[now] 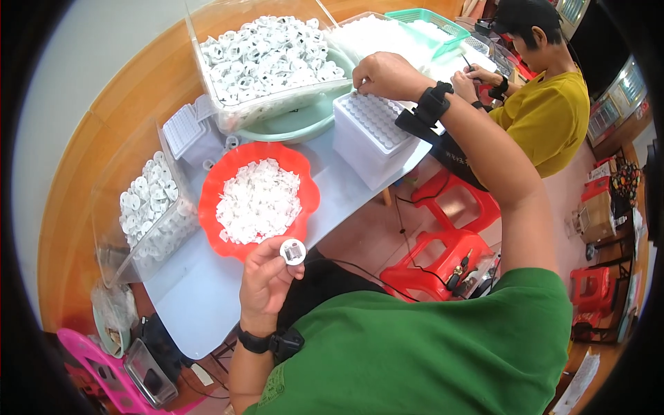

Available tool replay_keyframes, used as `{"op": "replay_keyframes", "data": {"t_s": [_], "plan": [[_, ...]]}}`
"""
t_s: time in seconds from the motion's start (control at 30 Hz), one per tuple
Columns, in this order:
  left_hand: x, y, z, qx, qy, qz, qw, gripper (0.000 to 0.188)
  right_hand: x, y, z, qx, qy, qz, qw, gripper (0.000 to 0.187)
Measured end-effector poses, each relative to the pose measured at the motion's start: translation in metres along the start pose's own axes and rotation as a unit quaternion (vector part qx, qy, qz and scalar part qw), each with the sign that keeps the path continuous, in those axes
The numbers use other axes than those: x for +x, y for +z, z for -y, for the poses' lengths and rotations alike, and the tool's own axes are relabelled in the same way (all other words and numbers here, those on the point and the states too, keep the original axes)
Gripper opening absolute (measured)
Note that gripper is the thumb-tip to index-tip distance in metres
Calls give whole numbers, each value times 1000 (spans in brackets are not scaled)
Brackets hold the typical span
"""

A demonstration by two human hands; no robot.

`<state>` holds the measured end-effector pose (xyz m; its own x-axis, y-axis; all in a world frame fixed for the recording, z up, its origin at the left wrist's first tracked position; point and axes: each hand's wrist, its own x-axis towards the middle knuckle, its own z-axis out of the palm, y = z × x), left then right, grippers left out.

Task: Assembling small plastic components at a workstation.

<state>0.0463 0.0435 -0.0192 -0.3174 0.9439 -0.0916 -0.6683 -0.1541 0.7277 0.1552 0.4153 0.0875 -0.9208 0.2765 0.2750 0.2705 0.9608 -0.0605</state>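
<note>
My left hand (265, 285) is closed around a small round white plastic part (293, 252), held up with its face showing a dark square and metal bits in the middle. Just beyond it lies a red scalloped bowl (312, 190) full of small white pieces (259, 200). My right hand (393, 75) reaches to the far left corner of a stack of white trays (360, 151). Its fingers are pinched together over the top tray, which has rows of round pockets. Whatever sits between those fingertips is hidden.
A clear bin (277, 97) heaped with round white parts rests on a pale green basin (297, 128). Another clear bin (114, 228) stands at the left, beside small white trays (183, 131). A co-worker in a yellow shirt (553, 117) works at the far right. Red stools (432, 259) stand below the table.
</note>
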Motion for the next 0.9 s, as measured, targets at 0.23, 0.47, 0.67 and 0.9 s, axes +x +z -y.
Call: {"op": "replay_keyframes", "data": {"t_s": [0.23,0.47,0.67,0.9], "plan": [[2,-2,0,-31,10,11,999,30,-7,-18,7,80,-11,-67,995,7],[-3,1,2,-62,35,36,997,30,-79,-42,153,316,-73,-65,944,12],[-12,8,2,-34,54,51,997,31,-94,35,222,337,-144,-192,910,14],[-27,7,0,7,75,27,997,35,-95,45,229,247,-185,-224,924,16]]}}
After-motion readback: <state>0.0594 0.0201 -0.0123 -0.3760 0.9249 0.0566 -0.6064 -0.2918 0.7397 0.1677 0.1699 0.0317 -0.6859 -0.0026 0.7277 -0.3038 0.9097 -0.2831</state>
